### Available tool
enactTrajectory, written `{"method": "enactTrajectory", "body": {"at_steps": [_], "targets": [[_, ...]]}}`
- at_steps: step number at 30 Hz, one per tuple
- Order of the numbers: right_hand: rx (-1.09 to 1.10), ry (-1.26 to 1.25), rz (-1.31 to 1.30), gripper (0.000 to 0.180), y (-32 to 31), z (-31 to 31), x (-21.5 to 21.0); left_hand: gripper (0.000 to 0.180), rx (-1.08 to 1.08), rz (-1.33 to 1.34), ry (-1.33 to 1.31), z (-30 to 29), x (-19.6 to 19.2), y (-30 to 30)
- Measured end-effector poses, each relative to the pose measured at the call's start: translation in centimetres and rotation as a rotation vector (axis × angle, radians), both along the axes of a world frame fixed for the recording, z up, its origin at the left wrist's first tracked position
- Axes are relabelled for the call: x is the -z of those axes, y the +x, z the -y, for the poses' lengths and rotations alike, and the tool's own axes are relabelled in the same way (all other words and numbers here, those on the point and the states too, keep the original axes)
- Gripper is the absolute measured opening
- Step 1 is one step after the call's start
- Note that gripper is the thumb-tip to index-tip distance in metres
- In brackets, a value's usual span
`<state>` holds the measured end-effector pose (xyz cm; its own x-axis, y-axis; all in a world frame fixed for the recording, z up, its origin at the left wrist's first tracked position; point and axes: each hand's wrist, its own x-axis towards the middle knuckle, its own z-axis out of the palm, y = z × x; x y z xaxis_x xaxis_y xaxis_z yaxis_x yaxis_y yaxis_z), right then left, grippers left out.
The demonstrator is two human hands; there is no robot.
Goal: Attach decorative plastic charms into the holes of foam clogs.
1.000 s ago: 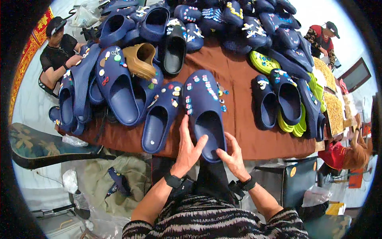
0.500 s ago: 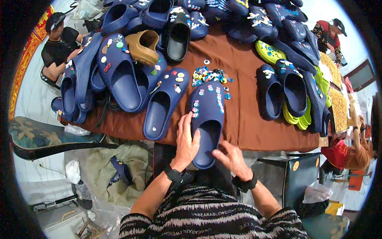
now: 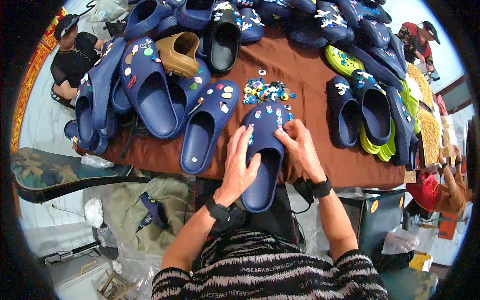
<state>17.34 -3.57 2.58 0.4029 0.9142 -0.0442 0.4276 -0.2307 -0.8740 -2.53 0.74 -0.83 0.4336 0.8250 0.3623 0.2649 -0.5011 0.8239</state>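
Holding: from my distant seat I see the left hand (image 3: pixel 237 164) closed on a navy clog (image 3: pixel 262 145), its fingers along the left side and its thumb at the opening.
Right hand (image 3: pixel 302 150): the thumb lies on the right part of the upper, close to the charms (image 3: pixel 279 120), with the fingers bent; I cannot tell whether a charm is pinched there.
Clog: it is between the two hands, toe pointing away from the wearer, heel reaching over the near edge of the brown cloth (image 3: pixel 325 167).
Charms: small and pale, they sit along both sides and on the front of the upper.
Loose charms (image 3: pixel 270 93): one heap of mixed colours, just beyond the toe.
Left clog (image 3: pixel 202 140): also navy and decorated, near the left hand.
Tan clog (image 3: pixel 175 56): farther to the left, between navy ones and a black clog (image 3: pixel 223 47).
Green clog (image 3: pixel 345 61): on the right, well apart from both hands.
Person in black (image 3: pixel 75 65): at the far left, wearing a cap.
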Motion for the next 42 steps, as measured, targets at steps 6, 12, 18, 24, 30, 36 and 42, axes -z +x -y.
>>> {"method": "enactTrajectory", "body": {"at_steps": [6, 12, 18, 24, 30, 36, 42], "targets": [[-0.058, -0.04, 0.029, 0.047, 1.3, -1.9, 0.2, 0.069, 0.177, 0.112, -0.171, -0.8, 1.2, -0.2], [0.01, 0.105, 0.383, 0.026, -0.7, -1.9, 1.5, 0.068, 0.193, 0.072, -0.083, -1.2, 1.6, -0.6], [0.078, 0.224, 0.366, 0.012, -1.0, -1.4, 1.9, 0.065, 0.171, 0.074, -0.079, -1.1, 1.4, -0.4], [0.121, 0.287, 0.111, 0.015, -1.0, -0.4, 2.4, 0.064, 0.167, 0.071, -0.073, -1.1, 1.4, -0.6], [0.181, 0.269, -0.258, 0.018, -0.3, 0.0, 5.6, 0.063, 0.149, 0.096, -0.071, -1.0, 1.9, -0.3], [0.217, 0.239, -0.289, 0.021, 1.5, -2.2, 4.7, 0.062, 0.136, 0.106, -0.073, -1.1, 1.9, -0.5], [0.102, 0.184, 0.45, 0.025, 3.6, -3.9, 4.8, 0.061, 0.118, 0.106, -0.103, -1.0, 1.8, -0.4]]}}
